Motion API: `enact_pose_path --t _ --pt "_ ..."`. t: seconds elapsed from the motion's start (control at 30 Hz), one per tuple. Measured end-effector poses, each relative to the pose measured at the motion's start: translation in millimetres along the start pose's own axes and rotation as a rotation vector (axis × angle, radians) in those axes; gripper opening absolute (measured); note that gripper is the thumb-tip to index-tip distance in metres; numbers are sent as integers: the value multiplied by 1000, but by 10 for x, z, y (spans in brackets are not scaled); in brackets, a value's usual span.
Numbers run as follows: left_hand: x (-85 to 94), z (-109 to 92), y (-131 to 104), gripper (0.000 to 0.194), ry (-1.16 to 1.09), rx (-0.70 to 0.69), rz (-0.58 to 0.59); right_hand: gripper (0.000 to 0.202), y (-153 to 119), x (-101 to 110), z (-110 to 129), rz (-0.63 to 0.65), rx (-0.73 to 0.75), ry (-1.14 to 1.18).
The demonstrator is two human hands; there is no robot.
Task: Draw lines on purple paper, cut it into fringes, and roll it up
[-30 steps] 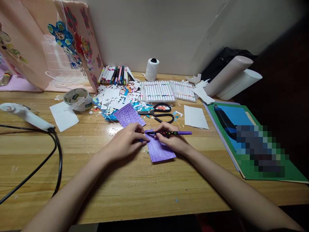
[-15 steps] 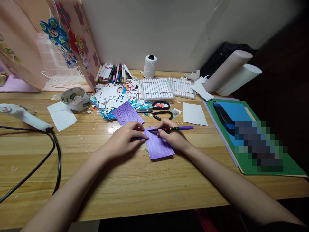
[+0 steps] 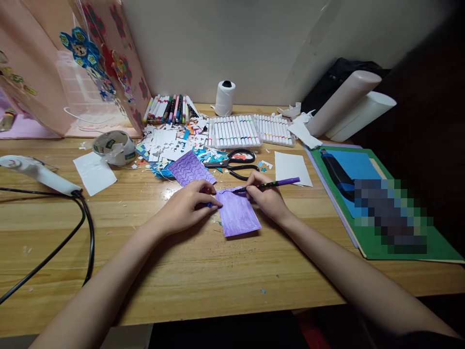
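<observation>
My right hand [image 3: 269, 196] pinches a black-patterned marker [image 3: 264, 185] with a purple end, its tip on the upper edge of a purple-coloured sheet [image 3: 240, 213]. A short wavy dark line runs along that edge, left of the tip. The curled fingers of my left hand [image 3: 191, 203] press the sheet's left edge. Between them shows a small blue-purple piece [image 3: 208, 205], apparently a marker cap, mostly hidden. Just beyond my left hand lies another purple sheet [image 3: 191, 168], covered in dark zigzag lines. Black-handled scissors [image 3: 236, 164] rest behind my right hand.
Paper scraps [image 3: 167, 145], loose markers [image 3: 170, 109], boxed markers [image 3: 236, 132] and a thread cone [image 3: 225, 98] stand at the back. Tape [image 3: 125, 154], a white sheet [image 3: 95, 173] and a corded white tool [image 3: 39, 175] are left; another white sheet [image 3: 293, 168] and a green folder [image 3: 378, 249] right.
My right hand has moved the marker rightward along the sheet's upper edge, and a wavy line now shows behind its tip. My left hand stays at the sheet's left edge.
</observation>
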State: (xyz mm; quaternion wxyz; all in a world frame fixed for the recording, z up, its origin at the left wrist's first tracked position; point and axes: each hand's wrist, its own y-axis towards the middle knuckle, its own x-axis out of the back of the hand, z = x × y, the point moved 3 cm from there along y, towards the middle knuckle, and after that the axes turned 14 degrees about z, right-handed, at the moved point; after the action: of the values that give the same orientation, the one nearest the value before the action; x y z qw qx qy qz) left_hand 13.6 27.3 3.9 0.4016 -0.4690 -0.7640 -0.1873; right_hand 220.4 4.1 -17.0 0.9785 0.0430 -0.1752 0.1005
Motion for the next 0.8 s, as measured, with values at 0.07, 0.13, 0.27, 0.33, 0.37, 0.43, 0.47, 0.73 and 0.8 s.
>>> enact_pose_path --t 0.07,0.13,0.27,0.33,0.37,0.43,0.47,0.73,0.8 --pt "4 -5 1 21 -3 4 3 12 -1 23 -15 -22 -11 20" --pt "7 -10 2 21 -5 8 8 12 -3 46 -24 -45 -31 46" --pt "16 -19 4 21 -12 10 12 15 -1 97 -25 -79 -82 91" --pt "20 -23 6 21 -16 12 15 17 1 121 -26 -98 -95 86" --pt "22 -24 6 22 -17 13 16 18 2 131 -27 -107 -96 77" --pt "24 -26 8 22 -17 14 20 19 4 148 -32 -128 -89 57" --pt "24 -25 8 22 -18 14 21 20 6 156 -36 -140 -84 51" --pt "16 -9 3 22 -18 12 22 21 -1 238 -52 -229 -24 42" --pt "11 -5 2 22 -16 9 22 17 -23 228 -36 -220 38 72"
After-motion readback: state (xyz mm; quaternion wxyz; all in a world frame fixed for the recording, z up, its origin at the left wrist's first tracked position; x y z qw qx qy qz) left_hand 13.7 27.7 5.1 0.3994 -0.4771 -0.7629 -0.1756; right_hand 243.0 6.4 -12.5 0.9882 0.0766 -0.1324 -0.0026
